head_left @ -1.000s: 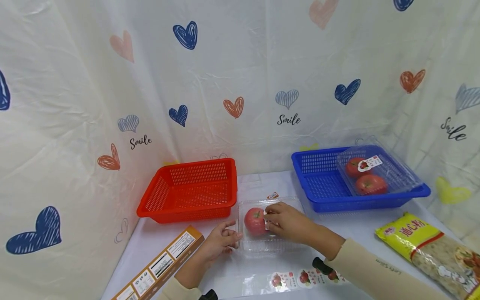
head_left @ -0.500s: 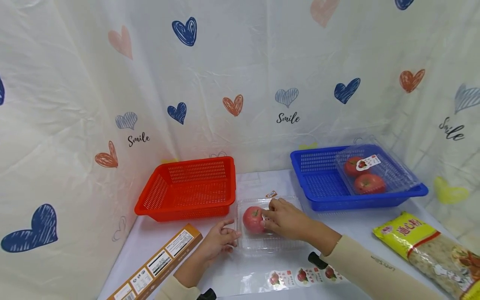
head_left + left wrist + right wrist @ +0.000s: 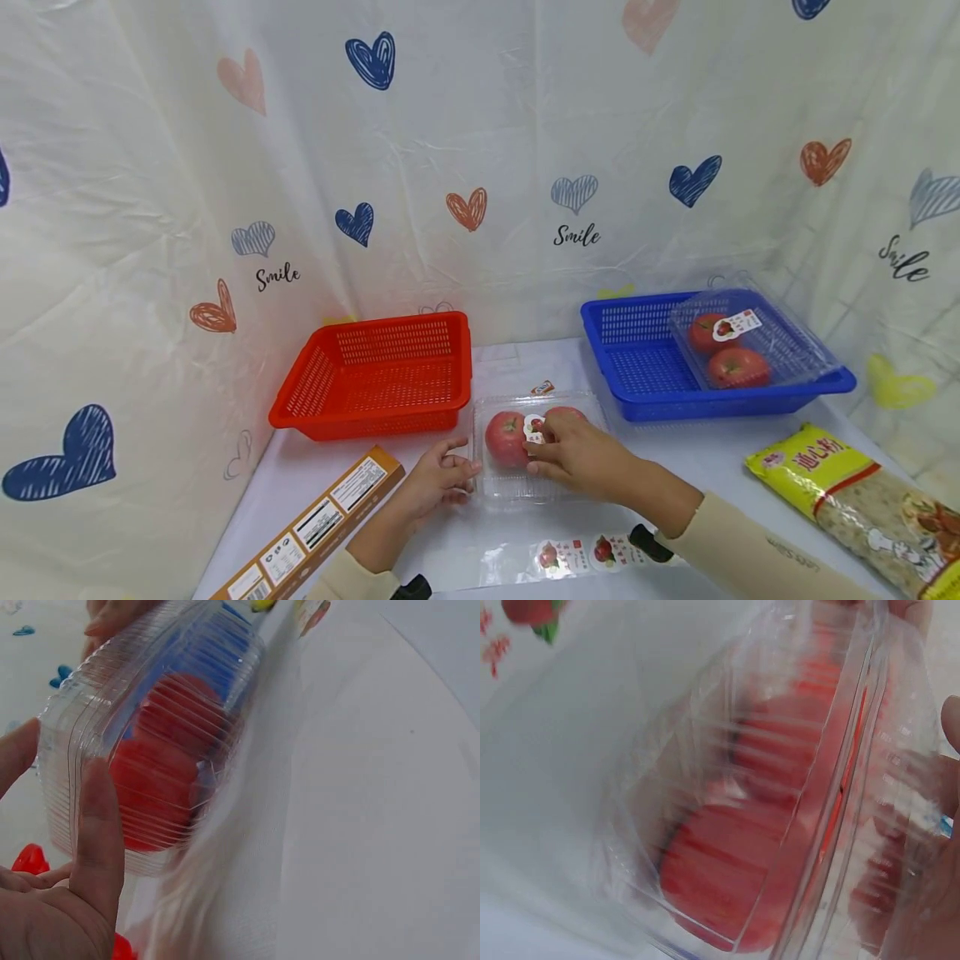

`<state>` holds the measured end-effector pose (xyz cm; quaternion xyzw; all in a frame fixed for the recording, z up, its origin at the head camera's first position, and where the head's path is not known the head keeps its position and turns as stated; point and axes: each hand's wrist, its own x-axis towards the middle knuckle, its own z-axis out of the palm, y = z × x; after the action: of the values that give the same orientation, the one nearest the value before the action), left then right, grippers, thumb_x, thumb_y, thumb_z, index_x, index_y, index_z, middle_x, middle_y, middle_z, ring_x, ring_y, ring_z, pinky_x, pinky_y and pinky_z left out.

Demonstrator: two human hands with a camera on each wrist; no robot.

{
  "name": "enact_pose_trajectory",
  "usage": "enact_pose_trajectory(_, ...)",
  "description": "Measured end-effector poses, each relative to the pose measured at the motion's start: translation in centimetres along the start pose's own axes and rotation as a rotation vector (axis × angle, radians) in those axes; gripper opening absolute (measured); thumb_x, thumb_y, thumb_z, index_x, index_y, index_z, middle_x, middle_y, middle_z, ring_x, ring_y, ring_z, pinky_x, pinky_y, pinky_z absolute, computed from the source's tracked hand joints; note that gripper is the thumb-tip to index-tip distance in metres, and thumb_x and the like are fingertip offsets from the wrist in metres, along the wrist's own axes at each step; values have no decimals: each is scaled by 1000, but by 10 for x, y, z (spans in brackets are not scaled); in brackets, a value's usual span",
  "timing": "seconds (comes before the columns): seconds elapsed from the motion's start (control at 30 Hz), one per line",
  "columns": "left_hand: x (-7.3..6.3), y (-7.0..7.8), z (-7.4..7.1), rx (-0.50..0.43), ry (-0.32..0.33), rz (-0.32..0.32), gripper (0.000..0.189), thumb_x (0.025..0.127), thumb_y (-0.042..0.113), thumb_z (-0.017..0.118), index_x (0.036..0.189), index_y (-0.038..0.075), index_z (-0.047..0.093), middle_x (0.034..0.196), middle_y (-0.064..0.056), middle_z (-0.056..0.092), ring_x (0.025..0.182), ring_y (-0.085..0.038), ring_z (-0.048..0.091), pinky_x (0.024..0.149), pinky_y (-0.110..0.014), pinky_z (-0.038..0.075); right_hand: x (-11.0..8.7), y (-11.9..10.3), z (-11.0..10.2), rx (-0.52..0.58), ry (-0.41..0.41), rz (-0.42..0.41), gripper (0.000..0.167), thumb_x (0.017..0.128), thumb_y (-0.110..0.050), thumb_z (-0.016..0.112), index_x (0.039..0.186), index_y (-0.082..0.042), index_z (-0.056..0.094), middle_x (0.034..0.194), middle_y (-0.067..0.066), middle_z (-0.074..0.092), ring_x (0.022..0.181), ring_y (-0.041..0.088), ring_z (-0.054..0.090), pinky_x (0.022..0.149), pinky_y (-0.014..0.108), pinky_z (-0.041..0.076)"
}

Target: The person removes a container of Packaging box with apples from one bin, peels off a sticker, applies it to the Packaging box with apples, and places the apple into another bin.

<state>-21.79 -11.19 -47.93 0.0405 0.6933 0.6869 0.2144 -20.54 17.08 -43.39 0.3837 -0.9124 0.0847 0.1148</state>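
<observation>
A clear plastic clamshell box (image 3: 517, 487) lies closed on the table with two apples (image 3: 506, 439) inside. On its lid, between the apples, is a white apple label sticker (image 3: 533, 428). My right hand (image 3: 588, 458) touches the lid with its fingertips at the sticker, covering the sticker's right part. At the box's left side, my left hand (image 3: 437, 482) rests thumb and fingertips against the edge. The left wrist view has the left thumb (image 3: 97, 825) extended along the ribbed wall. Seen from the right wrist, both apples (image 3: 727, 877) show blurred through the plastic.
A red basket (image 3: 367, 425) stands behind left. At the back right, a blue basket (image 3: 645, 367) holds another labelled box of apples (image 3: 738, 367). A strip of apple stickers (image 3: 562, 558) lies in front, a long orange carton (image 3: 315, 529) left, a yellow food bag (image 3: 847, 492) right.
My right hand has shifted slightly right and toward me across the lid, uncovering part of the sticker and the right apple. My left hand stays at the box's left edge.
</observation>
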Motion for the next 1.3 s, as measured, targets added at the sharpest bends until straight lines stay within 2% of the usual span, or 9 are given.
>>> enact_pose_trajectory(0.17, 0, 0, 0, -21, -3, 2, 73, 86, 26, 76, 144, 4, 37, 97, -12, 65, 76, -20, 63, 76, -37, 57, -7, -5, 0, 29, 0, 6, 43, 99, -48, 50, 126, -19, 67, 88, -8, 37, 81, 9, 38, 70, 25, 37)
enact_pose_trajectory(0.33, 0, 0, -1, -30, -8, 2, 73, 87, 25, 75, 145, 4, 37, 96, -10, 65, 76, -19, 62, 77, -38, 57, -13, -2, 2, -14, 114, -89, 36, 98, -43, 56, 121, -20, 71, 86, -9, 37, 77, 8, 38, 69, 25, 38)
enact_pose_trajectory(0.47, 1, 0, -1, -28, -6, -2, 73, 87, 25, 75, 145, 5, 37, 97, -10, 65, 76, -19, 63, 79, -40, 56, -19, 4, 4, -3, 174, -122, 32, 97, -42, 57, 117, -22, 73, 88, -10, 38, 80, 7, 39, 71, 26, 39)
enact_pose_trajectory(0.73, 1, -3, -1, -37, -11, 3, 73, 87, 24, 75, 145, 4, 36, 99, -14, 64, 75, -19, 62, 75, -36, 57, -28, 16, 6, 15, 201, -128, 29, 95, -38, 62, 112, -18, 75, 100, -6, 50, 91, 10, 46, 79, 31, 46)
enact_pose_trajectory(0.9, 0, -4, 0, -48, -13, 14, 70, 88, 23, 73, 146, 3, 37, 97, -12, 64, 75, -19, 62, 74, -35, 57, -28, 23, 4, 4, 184, -151, 30, 95, -37, 62, 114, -16, 74, 98, -7, 47, 89, 9, 43, 77, 30, 43)
enact_pose_trajectory(1.0, -1, -5, 1, -56, -8, 11, 69, 88, 22, 73, 145, 3, 38, 97, -11, 64, 74, -19, 62, 73, -35, 57, -26, 26, 2, 16, 149, -133, 33, 97, -38, 58, 118, -16, 72, 95, -9, 43, 88, 9, 42, 77, 31, 40)
enact_pose_trajectory(1.13, 0, -5, 2, -61, -5, 13, 69, 88, 20, 73, 145, 2, 38, 95, -11, 64, 73, -19, 61, 71, -35, 58, -21, 28, 0, 34, 72, -58, 43, 100, -40, 52, 129, -11, 65, 95, -8, 39, 88, 11, 40, 77, 33, 38)
enact_pose_trajectory(1.3, 2, -5, 1, -51, -9, 17, 68, 89, 18, 71, 146, 1, 37, 96, -13, 63, 73, -19, 60, 70, -36, 58, -10, 28, -2, 59, -17, 41, 50, 101, -44, 47, 133, -8, 61, 96, -5, 44, 85, 13, 43, 74, 34, 41)
